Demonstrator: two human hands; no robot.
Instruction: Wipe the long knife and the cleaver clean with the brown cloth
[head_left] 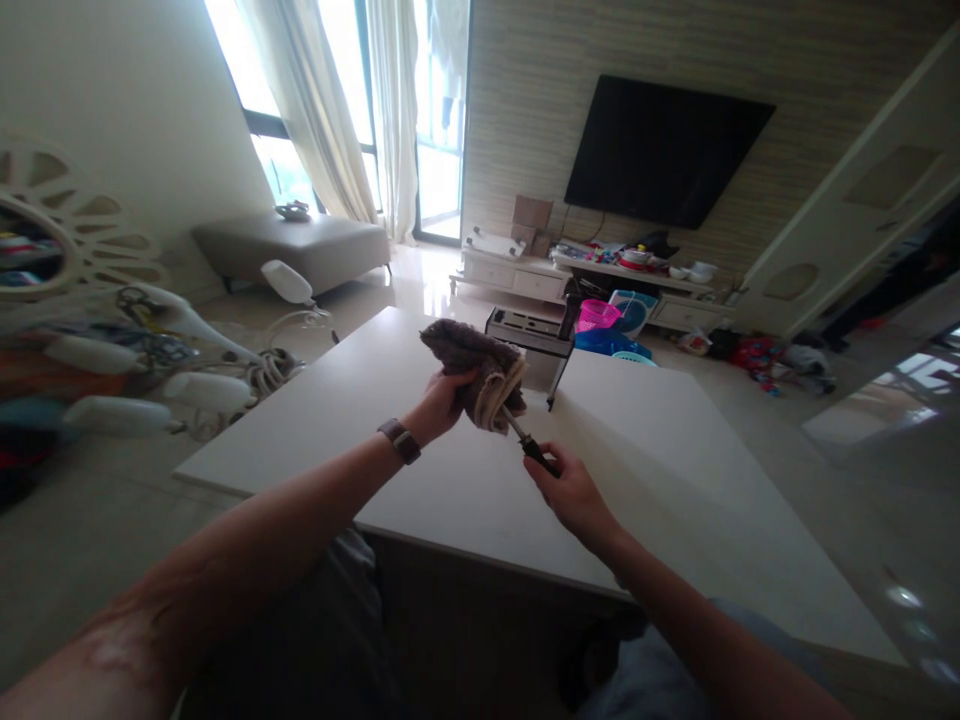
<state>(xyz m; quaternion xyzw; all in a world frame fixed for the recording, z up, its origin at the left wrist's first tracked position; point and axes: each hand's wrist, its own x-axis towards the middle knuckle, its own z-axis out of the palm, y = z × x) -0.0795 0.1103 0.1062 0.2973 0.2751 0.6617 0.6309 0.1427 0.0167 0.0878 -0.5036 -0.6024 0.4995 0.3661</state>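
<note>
- The person's left hand [444, 398] holds a bunched brown cloth [476, 372] up above the middle of the white table [675, 470], fingers curled and closed around the fabric.
- A paler, cream side of the cloth shows at its lower fold, wrapped about the shaft of a slim tool [526, 440].
- The right hand [574, 492] grips the tool's dark handle, fingers clamped around it; the metal shaft runs up and away into the cloth, so the tip is hidden and I cannot tell what kind of tool it is.
- Judging by the grip, the step in hand is wiping the tool's shaft: cloth wrapped on the metal, one hand steadying each end.
- The next move calls for keeping the cloth pinched snugly on the shaft while the handle is drawn back or turned, with both hands kept clear above the table.
- A wristband [399, 441] sits on the left forearm.
- Near the table's far edge stands a small metal rack [529, 335], well apart from the hands.
- Beyond the far edge are a pink basket [597, 315], a low TV cabinet [517, 278] and a wall television [660, 150].
- Off the table's left edge lie white appliances with coiled cords [262, 372].
</note>
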